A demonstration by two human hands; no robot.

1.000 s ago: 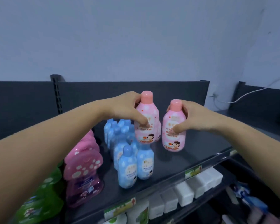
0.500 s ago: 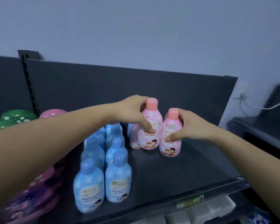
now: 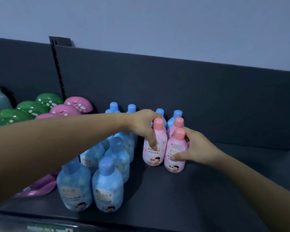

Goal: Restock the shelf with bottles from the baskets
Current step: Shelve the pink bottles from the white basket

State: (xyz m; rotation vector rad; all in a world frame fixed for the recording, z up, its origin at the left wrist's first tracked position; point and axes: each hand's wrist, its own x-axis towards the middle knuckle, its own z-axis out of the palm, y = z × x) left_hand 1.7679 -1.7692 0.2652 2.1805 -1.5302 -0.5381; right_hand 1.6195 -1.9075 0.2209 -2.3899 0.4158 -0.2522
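Two pink bottles with salmon caps stand side by side on the dark shelf (image 3: 199, 190). My left hand (image 3: 144, 126) grips the left pink bottle (image 3: 155, 153) near its shoulder, thumb on the front label. My right hand (image 3: 193, 148) grips the right pink bottle (image 3: 175, 148) from its right side, thumb across the label. A third pink bottle (image 3: 177, 123) stands just behind them, mostly hidden. Both held bottles are upright with their bases on the shelf.
Several blue bottles (image 3: 107, 183) stand in rows left of the pink ones, reaching the shelf's front edge. Pink mushroom-shaped bottles (image 3: 77, 102) and green ones (image 3: 32, 108) fill the far left. The dark back panel (image 3: 208, 97) rises behind. Bare shelf lies to the right.
Both hands have pushed the two pink bottles further back and closer together, next to the third pink bottle. The camera view has shifted left and nearer to the shelf.
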